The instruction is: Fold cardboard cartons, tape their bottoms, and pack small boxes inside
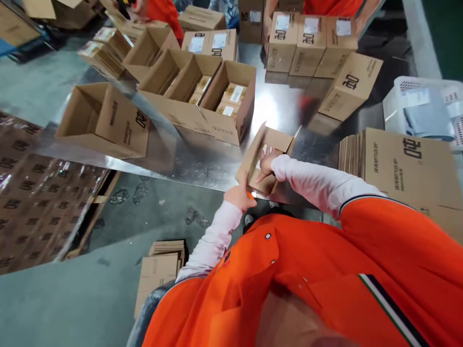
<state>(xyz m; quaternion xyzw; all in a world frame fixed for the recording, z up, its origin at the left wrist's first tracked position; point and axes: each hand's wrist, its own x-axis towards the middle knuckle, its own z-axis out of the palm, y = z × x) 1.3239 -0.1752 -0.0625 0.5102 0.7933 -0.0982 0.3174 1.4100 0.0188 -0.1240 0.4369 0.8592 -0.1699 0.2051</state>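
Observation:
An open cardboard carton point(281, 140) stands tilted in view at the table's near edge, flaps up. My right hand point(267, 161) reaches into it, fingers spread over pale-labelled contents that it partly covers. At the carton's near left corner, my left hand point(238, 196) is closed, one finger or thumb raised against the cardboard. A small orange piece point(250, 195) shows at that hand; its kind is hidden. Left of the carton is a row of open cartons point(220, 127), some with labelled boxes point(231, 99) inside.
Another open carton point(123, 123) sits on the metal table point(202, 168). Closed cartons point(307, 46) stand opposite, by a co-worker's hands. On the right are flat cardboard sheets point(408, 168) and a white basket point(392, 103). A wrapped pallet load point(39, 202) is on the left floor.

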